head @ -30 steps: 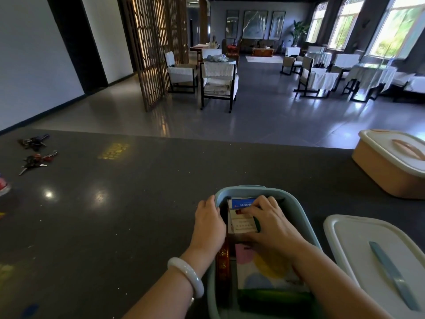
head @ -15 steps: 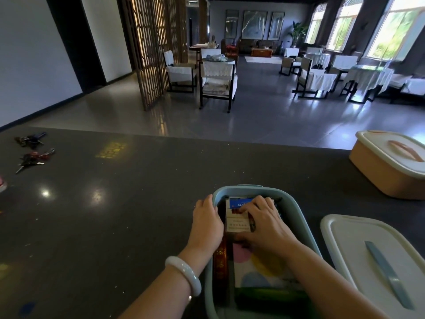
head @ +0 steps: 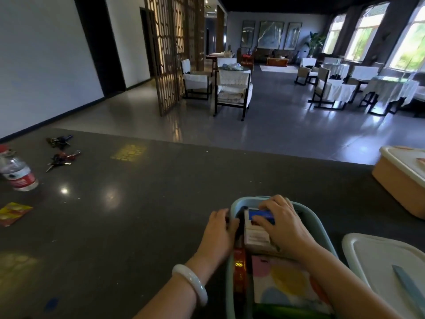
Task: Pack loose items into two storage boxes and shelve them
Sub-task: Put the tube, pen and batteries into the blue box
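Observation:
A pale blue storage box (head: 323,229) stands open on the dark counter right in front of me. My left hand (head: 218,233) grips its left rim, fingers curled over the edge. My right hand (head: 284,224) is inside the box, fingers curled over the far blue end of a white and blue carton (head: 255,239). A red packet (head: 239,270) stands along the box's left wall, and a colourful patterned sheet (head: 284,284) lies nearer me. The box's white lid (head: 377,259) with a blue handle lies on the counter at the right. An orange box (head: 397,185) with its lid on stands at the far right.
At the left of the dark counter (head: 138,215) are a water bottle (head: 19,172), two bunches of keys (head: 59,141) (head: 61,158) and a red and yellow packet (head: 12,213). Beyond the counter's far edge is a hall with chairs and tables.
My right hand has slid forward onto the carton's blue end, pushing it towards the box's far wall. The view has shifted, bringing the bottle and packet into sight. My left hand stays on the rim.

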A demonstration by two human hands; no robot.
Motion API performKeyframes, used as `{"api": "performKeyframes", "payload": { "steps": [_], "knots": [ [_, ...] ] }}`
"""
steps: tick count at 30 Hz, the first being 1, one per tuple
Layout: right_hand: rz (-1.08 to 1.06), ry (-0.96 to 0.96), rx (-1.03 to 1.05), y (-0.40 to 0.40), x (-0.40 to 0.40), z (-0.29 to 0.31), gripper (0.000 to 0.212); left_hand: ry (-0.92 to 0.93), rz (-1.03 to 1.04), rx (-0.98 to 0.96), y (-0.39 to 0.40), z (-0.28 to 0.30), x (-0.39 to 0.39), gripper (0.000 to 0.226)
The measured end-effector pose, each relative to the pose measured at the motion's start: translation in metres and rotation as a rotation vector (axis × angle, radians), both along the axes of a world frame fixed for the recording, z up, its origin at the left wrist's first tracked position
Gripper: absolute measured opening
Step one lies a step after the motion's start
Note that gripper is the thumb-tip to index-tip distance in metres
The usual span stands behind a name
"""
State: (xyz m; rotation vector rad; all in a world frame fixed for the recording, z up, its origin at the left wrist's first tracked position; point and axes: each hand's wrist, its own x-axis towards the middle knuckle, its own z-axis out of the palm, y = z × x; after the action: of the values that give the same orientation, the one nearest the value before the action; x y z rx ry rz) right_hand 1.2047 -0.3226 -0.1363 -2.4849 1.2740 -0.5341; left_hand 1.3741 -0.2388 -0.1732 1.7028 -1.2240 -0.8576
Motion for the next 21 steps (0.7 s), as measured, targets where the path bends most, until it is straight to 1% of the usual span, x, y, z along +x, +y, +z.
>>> {"api": "performKeyframes", "payload": {
  "steps": [1,2,4,7,11,13,16,19,21],
  "knots": [
    [0.004,-0.01,-0.005,-0.001,0.009,0.004,0.025,0.006,-0.002,0.024,0.005,0.001,0.006,0.027],
    [0.013,-0.022,-0.015,-0.002,0.021,0.009,0.023,-0.029,0.014,0.037,0.009,0.001,0.014,0.029],
    [0.052,-0.022,-0.036,-0.001,0.05,0.018,0.024,-0.142,0.086,0.038,0.02,0.002,0.034,0.034],
    [0.163,0.014,-0.046,0.006,0.101,0.027,0.03,-0.217,0.181,0.049,0.04,0.003,0.073,0.028],
    [0.346,0.083,0.0,0.023,0.175,0.026,0.033,-0.199,0.328,0.142,0.074,0.002,0.144,0.019],
    [0.429,0.114,0.027,0.034,0.213,0.022,0.03,-0.188,0.402,0.176,0.095,0.001,0.178,0.018],
    [0.556,0.141,0.049,0.051,0.271,0.012,0.023,-0.102,0.511,0.201,0.13,-0.002,0.227,0.016],
    [0.659,0.167,0.088,0.072,0.334,0.002,0.02,-0.037,0.608,0.246,0.164,-0.008,0.278,0.014],
    [0.686,0.173,0.117,0.082,0.361,-0.002,0.02,-0.04,0.652,0.262,0.18,-0.012,0.301,0.014]
  ]
}}
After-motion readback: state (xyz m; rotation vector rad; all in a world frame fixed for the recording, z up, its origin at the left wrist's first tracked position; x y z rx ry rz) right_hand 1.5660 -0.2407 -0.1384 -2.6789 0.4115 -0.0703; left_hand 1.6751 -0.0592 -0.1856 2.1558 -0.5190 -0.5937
